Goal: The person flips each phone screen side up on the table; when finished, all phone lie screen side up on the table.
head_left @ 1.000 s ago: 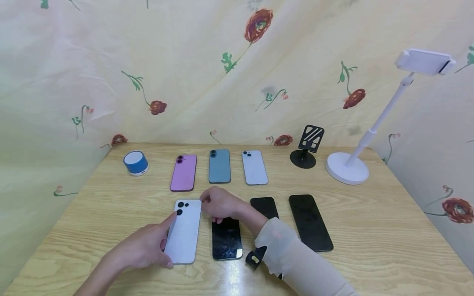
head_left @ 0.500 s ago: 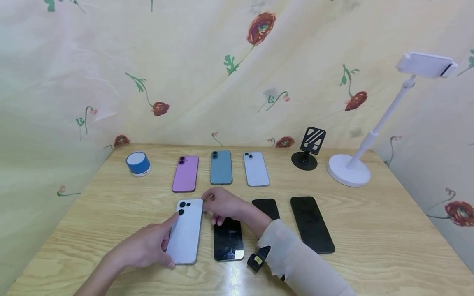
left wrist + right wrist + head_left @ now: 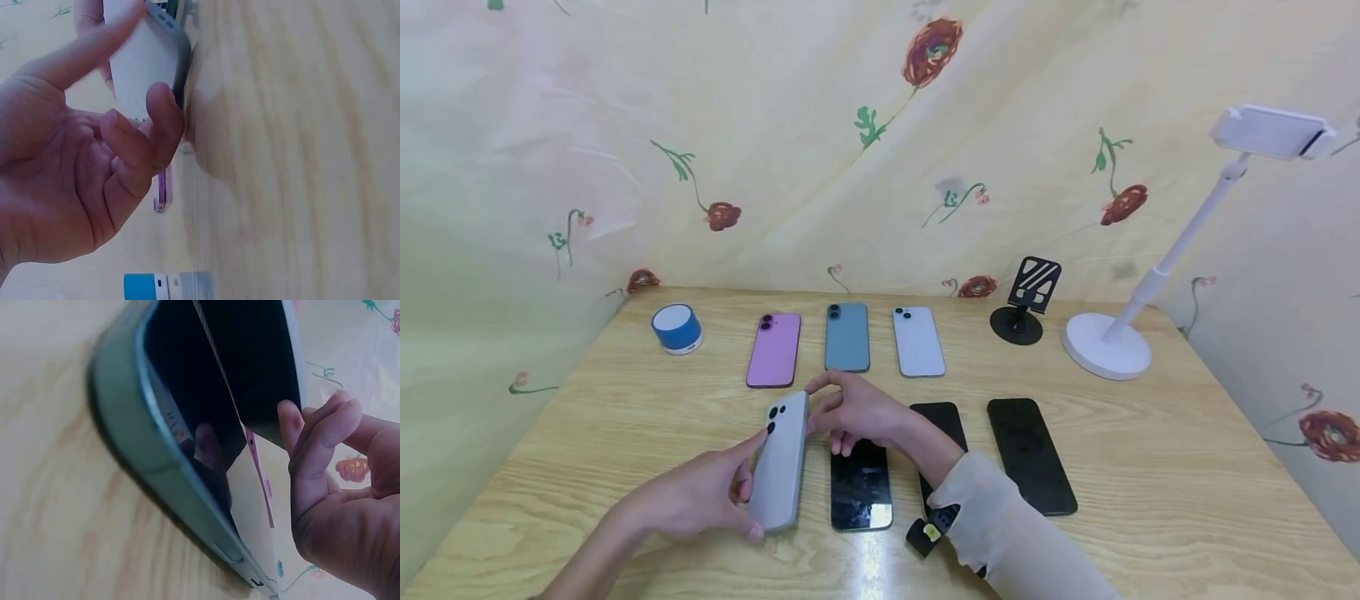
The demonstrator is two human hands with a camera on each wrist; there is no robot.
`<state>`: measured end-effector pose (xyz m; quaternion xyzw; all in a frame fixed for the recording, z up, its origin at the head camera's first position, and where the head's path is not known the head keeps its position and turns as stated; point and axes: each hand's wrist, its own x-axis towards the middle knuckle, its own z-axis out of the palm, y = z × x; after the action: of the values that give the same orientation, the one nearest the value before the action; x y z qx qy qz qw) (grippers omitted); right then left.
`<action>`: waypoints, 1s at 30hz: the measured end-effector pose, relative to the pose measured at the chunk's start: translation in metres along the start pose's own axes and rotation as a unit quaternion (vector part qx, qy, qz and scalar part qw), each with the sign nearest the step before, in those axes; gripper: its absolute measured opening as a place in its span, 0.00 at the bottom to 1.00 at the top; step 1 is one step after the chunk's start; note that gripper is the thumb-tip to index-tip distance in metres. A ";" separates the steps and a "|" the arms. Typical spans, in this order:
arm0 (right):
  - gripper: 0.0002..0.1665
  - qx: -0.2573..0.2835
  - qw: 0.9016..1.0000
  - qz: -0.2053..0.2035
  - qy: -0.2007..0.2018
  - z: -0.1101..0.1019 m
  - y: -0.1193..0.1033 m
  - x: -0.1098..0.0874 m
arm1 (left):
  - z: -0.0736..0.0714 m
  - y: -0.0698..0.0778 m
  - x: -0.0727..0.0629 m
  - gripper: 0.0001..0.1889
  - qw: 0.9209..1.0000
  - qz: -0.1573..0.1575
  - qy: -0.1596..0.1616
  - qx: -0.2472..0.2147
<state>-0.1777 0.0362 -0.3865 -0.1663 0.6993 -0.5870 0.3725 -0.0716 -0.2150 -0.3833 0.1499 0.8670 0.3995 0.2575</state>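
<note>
A white smartphone (image 3: 781, 462), back up with its dark camera lenses showing, stands tilted above the table with its right long edge raised. My left hand (image 3: 700, 493) holds its left side, thumb near the lower end and a finger beside the lenses. The right hand (image 3: 861, 410) pinches its upper right edge. In the right wrist view the phone's dark screen side (image 3: 256, 356) faces down toward a neighbouring phone with a green frame (image 3: 134, 406). That neighbour, a black-screened phone (image 3: 861, 492), lies flat under my right fingers.
Pink (image 3: 773, 350), blue (image 3: 847, 337) and pale (image 3: 919, 342) phones lie in a back row. Two more black-screened phones rest at right, one (image 3: 938, 421) partly under my right forearm, the other (image 3: 1032, 454) beyond it. A blue speaker (image 3: 677, 328), black stand (image 3: 1017, 325) and white stand (image 3: 1107, 346) stand behind.
The white phone has gone from lying flat to tilted, its right side lifted. Both hands have stayed at its edges and shifted slightly with it.
</note>
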 end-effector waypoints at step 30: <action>0.31 -0.004 0.998 -0.035 0.044 0.020 -0.009 0.004 | -0.007 0.014 0.009 0.43 0.995 -0.065 0.028 -0.071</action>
<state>-0.1680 0.0170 -0.3804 -0.1659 0.7109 -0.6040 0.3199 -0.0818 -0.2062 -0.3720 0.0633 0.8509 0.4468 0.2690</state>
